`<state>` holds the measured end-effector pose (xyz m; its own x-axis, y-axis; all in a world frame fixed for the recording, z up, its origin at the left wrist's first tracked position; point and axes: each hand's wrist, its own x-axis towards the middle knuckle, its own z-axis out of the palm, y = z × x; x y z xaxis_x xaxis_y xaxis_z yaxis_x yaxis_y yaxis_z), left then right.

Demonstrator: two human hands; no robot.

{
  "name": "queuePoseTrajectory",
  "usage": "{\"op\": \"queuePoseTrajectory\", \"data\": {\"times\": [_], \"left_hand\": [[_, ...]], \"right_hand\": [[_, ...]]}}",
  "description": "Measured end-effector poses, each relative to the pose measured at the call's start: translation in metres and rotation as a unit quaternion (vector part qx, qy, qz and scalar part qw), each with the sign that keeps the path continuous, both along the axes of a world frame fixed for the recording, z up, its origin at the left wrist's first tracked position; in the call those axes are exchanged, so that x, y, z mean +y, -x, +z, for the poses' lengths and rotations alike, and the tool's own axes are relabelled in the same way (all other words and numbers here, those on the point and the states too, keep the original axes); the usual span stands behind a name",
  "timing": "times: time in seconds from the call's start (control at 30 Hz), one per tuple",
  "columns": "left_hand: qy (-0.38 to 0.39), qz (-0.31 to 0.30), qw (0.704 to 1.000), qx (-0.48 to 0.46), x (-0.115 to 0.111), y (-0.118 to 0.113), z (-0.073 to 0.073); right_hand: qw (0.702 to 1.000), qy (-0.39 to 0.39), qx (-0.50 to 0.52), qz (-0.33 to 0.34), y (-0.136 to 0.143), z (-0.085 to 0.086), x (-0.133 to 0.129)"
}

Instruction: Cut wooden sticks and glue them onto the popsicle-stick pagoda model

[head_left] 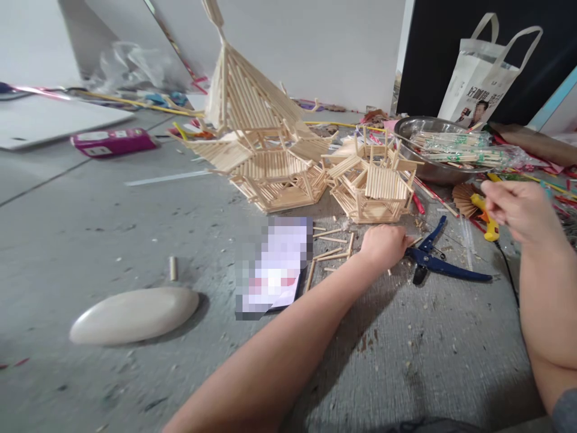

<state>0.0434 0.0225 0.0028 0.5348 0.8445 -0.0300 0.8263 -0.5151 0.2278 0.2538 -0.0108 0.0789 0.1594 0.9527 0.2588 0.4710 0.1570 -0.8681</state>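
Observation:
My left hand (pixel 383 245) is low over the floor, its fingers closed on a short wooden stick (pixel 413 242) that pokes out beside blue-handled cutters (pixel 426 258). Raised at the right, my right hand (pixel 518 207) has its fingers curled together; what they hold, if anything, is hidden. Just behind it is a yellow glue gun (pixel 492 230) with a black cord. Beyond my left hand stands a small wooden stick framework (pixel 383 186). A larger stick pavilion with a pointed roof (pixel 256 96) stands to its left. Loose cut sticks (pixel 331 252) lie near my left wrist.
A phone (pixel 279 264) lies left of my forearm, and a pale smooth oval object (pixel 135 316) farther left. Behind are a purple packet (pixel 112 142), a metal bowl (pixel 433 171) of wrapped chopsticks and a white carrier bag (pixel 478 84). Scraps line the wall.

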Motion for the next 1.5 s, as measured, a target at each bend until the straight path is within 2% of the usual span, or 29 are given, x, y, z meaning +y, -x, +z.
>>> {"op": "queuePoseTrajectory", "data": {"times": [0.1,0.23,0.3,0.4,0.47,0.53,0.57,0.63,0.7,0.73,0.9,1.07,1.17,1.27,1.4,1.5], "left_hand": [[0.012,-0.021,1.000,0.015,-0.002,0.006,0.016],[0.021,-0.047,0.999,-0.002,-0.006,0.017,0.045],[0.030,-0.073,0.997,-0.001,-0.008,0.022,0.056],[0.041,-0.117,0.992,0.023,-0.010,0.030,0.063],[0.044,-0.134,0.989,0.042,-0.010,0.038,0.063],[0.043,-0.136,0.988,0.060,-0.011,0.047,0.059],[0.042,-0.144,0.986,0.065,-0.012,0.052,0.057],[0.052,-0.143,0.985,0.077,-0.015,0.061,0.053],[0.071,-0.133,0.984,0.093,-0.018,0.068,0.050],[0.079,-0.129,0.983,0.101,-0.020,0.070,0.050],[0.072,-0.122,0.985,0.096,-0.020,0.082,0.054],[0.047,-0.100,0.992,0.062,-0.016,0.098,0.061],[0.054,-0.104,0.991,0.069,-0.018,0.100,0.059],[0.046,-0.140,0.987,0.064,-0.027,0.087,0.049],[-0.006,-0.198,0.979,0.052,-0.042,0.060,0.027],[-0.020,-0.196,0.979,0.061,-0.045,0.050,0.014]], "right_hand": [[0.984,-0.094,0.113,0.104,0.005,0.023,-0.025],[0.960,-0.167,0.183,0.134,0.005,0.042,-0.042],[0.959,-0.164,0.194,0.129,0.004,0.040,-0.038],[0.979,-0.105,0.149,0.090,0.001,0.024,-0.021],[0.997,-0.030,0.050,0.044,-0.002,0.008,-0.007],[0.991,0.071,-0.109,0.016,-0.004,-0.008,0.006],[0.973,0.101,-0.208,0.010,-0.003,-0.016,0.011],[0.911,0.130,-0.391,-0.023,-0.001,-0.029,0.019],[0.852,0.149,-0.500,-0.042,0.003,-0.040,0.024],[0.834,0.157,-0.528,-0.041,0.005,-0.045,0.027],[0.787,0.195,-0.583,-0.055,0.016,-0.057,0.052],[0.764,0.235,-0.596,-0.076,0.026,-0.057,0.093],[0.757,0.249,-0.599,-0.074,0.028,-0.061,0.110],[0.756,0.252,-0.600,-0.073,0.028,-0.067,0.117],[0.757,0.254,-0.598,-0.074,0.024,-0.072,0.120],[0.760,0.256,-0.593,-0.071,0.021,-0.071,0.120]]}}
